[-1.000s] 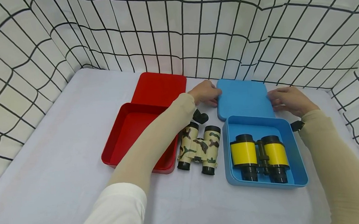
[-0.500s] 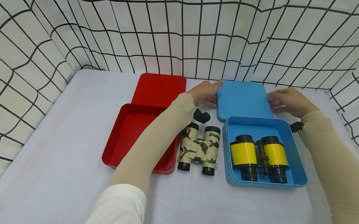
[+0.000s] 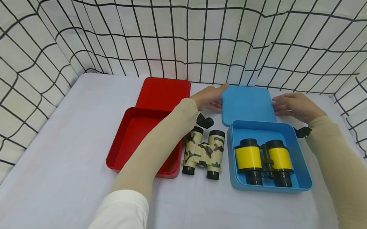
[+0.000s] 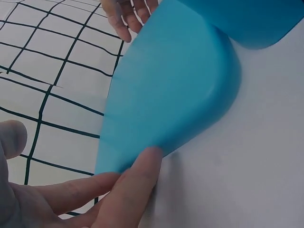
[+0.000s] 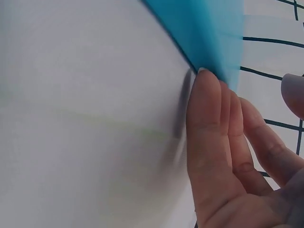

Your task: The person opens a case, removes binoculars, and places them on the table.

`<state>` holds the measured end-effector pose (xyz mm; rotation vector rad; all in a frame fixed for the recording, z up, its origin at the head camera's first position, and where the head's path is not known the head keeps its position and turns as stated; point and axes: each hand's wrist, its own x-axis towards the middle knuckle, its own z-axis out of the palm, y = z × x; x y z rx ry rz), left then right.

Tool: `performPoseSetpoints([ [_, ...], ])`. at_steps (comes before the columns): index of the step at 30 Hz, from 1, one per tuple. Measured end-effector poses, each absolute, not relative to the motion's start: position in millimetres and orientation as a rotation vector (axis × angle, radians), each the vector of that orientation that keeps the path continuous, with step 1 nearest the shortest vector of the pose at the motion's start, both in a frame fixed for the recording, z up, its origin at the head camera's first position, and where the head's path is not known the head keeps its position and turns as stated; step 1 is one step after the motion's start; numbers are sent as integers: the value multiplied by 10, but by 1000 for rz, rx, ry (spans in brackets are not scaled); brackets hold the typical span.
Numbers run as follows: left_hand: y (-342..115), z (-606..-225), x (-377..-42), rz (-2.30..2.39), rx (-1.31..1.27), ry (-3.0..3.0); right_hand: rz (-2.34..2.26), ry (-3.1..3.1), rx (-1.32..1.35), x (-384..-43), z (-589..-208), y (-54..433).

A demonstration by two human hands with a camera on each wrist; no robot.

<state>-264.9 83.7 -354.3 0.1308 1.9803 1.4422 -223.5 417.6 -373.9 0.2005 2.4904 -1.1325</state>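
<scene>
Head view, lid: a flat blue lid [image 3: 247,103] lies right of centre in the frame, on the white worktop [image 3: 63,164], just beyond the open blue box [image 3: 303,170].
Head view, left hand: the left hand [image 3: 210,98] rests at the lid's left edge, fingers straight and pressed against it.
Head view, right hand: the right hand [image 3: 293,106] touches the lid's right edge, fingers lightly curved toward it; whether they grip cannot be told from here.
Head view, around: yellow binoculars [image 3: 263,160] lie inside the blue box; camouflage binoculars [image 3: 204,153] lie on the worktop between that box and a red box [image 3: 134,142] with its red lid [image 3: 163,93] behind it.
Left wrist view: the blue lid [image 4: 175,90] fills the middle of the frame, one edge raised off the worktop; the left fingers [image 4: 133,185] at lower left lie straight beneath its rim, thumb apart.
Right wrist view: the right fingers [image 5: 213,142] at lower right lie together and straight, tips against the blurred rim of the blue lid [image 5: 204,28] at the top.
Handling, judged: the lid looks like thin, stiff, smooth plastic, probably light and somewhat slippery, not fragile. The two opposite short edges, where the hands are, seem the best hold.
Writing: no brand, label or lettering can be read in any view.
</scene>
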Motion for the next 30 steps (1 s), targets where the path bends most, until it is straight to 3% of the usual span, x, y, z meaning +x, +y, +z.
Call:
performPoseSetpoints([
  [15, 758, -3468, -2488, 1331, 296, 2142, -1061, 2554, 140, -2045, -3471, 4172],
  [30, 774, -3376, -2118, 1348, 465, 2194, -950, 2693, 9, -1737, -3169, 4012],
])
